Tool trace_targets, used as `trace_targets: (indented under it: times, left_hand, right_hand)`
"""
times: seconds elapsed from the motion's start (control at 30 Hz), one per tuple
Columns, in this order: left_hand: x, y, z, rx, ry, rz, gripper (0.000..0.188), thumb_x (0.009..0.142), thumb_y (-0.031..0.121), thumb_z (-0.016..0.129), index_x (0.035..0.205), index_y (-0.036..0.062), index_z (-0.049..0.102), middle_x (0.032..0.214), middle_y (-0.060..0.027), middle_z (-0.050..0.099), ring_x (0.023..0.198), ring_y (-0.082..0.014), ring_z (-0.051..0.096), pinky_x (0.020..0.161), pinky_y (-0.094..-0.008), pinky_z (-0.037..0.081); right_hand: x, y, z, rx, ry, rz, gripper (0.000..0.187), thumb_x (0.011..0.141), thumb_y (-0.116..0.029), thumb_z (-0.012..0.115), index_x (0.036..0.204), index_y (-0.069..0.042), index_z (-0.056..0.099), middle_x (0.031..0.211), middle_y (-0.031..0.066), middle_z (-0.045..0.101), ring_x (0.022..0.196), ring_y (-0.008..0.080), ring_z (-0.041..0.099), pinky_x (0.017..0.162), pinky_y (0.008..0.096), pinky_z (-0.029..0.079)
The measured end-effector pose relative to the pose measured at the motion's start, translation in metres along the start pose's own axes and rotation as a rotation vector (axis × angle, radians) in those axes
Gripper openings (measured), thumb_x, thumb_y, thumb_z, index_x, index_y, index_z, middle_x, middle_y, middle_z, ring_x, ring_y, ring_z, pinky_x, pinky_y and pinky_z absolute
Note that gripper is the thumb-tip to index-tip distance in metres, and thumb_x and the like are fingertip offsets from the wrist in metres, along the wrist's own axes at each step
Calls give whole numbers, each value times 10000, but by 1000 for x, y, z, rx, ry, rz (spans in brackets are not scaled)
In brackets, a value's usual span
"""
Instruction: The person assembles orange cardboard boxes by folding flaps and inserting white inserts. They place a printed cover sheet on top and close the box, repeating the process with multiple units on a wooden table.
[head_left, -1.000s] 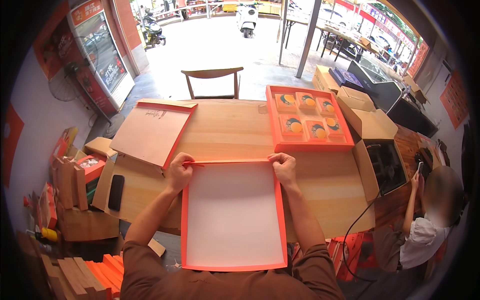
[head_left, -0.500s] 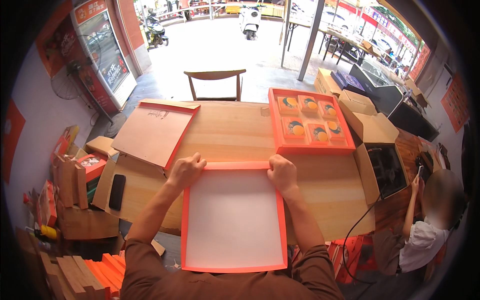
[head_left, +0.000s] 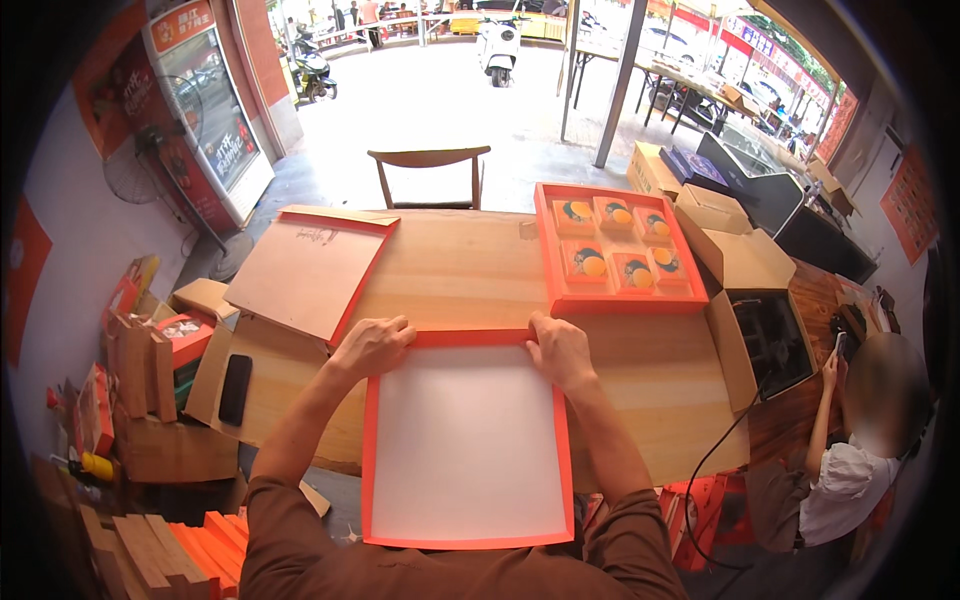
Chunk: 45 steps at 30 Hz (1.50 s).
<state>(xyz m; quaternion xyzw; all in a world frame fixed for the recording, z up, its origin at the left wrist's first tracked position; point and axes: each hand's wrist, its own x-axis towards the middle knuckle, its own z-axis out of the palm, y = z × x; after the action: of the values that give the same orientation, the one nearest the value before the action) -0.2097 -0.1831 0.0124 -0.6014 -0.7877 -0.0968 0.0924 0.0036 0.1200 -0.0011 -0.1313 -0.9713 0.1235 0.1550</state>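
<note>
A shallow red-orange box [head_left: 466, 450] with a white inside lies in front of me, its near end close to my body. My left hand [head_left: 374, 346] is closed over the left part of its far wall. On the right part of that same wall, my right hand [head_left: 560, 350] grips with fingers curled over the edge. Beyond, to the right, an open red tray [head_left: 628, 300] holds several small square packages [head_left: 585, 262] with round yellow designs. A flat pinkish box lid [head_left: 305, 265] with a red edge rests at the far left of the wooden table [head_left: 455, 260].
A black phone [head_left: 235, 389] lies at the left table edge. An open cardboard box [head_left: 735, 345] stands right, near a dark cable [head_left: 705, 470]. A wooden chair [head_left: 430, 160] is beyond the table. Another person [head_left: 855, 480] sits right, holding a phone. Stacked boxes [head_left: 165, 370] fill the left.
Both hands shift slightly along the far wall of the box, the right one inward, and their fingers change grip. The far wall now looks darker and more upright.
</note>
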Motion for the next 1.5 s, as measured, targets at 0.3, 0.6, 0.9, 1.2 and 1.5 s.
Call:
trace_targets:
  times: [0.3, 0.6, 0.9, 1.2, 1.5]
  left_hand:
    - [8, -24, 7, -35, -179, -74, 143, 934, 109, 676, 1048, 91, 761, 879, -108, 708, 870, -338, 737, 772, -473, 595]
    - [6, -10, -6, 134, -238, -74, 92, 924, 60, 615, 981, 79, 684, 873, -119, 699, 868, -326, 741, 737, -462, 594]
    - [-4, -11, 3, 234, -215, -72, 49, 907, 68, 643, 955, 77, 643, 795, -125, 725, 776, -310, 767, 656, -435, 609]
    - [11, -6, -10, 150, -390, -115, 57, 944, 82, 605, 945, 52, 653, 806, -163, 733, 808, -365, 765, 712, -497, 610]
    - [-11, -31, 25, 264, -211, -101, 128, 938, 124, 609, 864, 75, 701, 748, -150, 734, 746, -350, 767, 641, -493, 600]
  right_hand:
    - [19, 14, 10, -2, -68, -78, 105, 883, -53, 685, 951, -64, 764, 971, 120, 760, 964, 364, 746, 849, 478, 601]
    - [42, 2, -21, -275, -403, -218, 157, 847, 4, 625, 890, -88, 745, 922, 145, 762, 926, 353, 756, 828, 459, 612]
    - [42, 5, -15, -247, -364, -233, 159, 855, 23, 625, 903, -67, 748, 914, 150, 769, 918, 354, 767, 815, 451, 629]
    - [32, -6, -17, -383, -375, -310, 99, 861, 17, 664, 891, -63, 713, 831, 134, 762, 829, 316, 781, 722, 387, 639]
    - [39, 3, -11, -344, -335, -401, 63, 880, -17, 673, 899, -65, 709, 817, 124, 765, 825, 307, 790, 716, 429, 631]
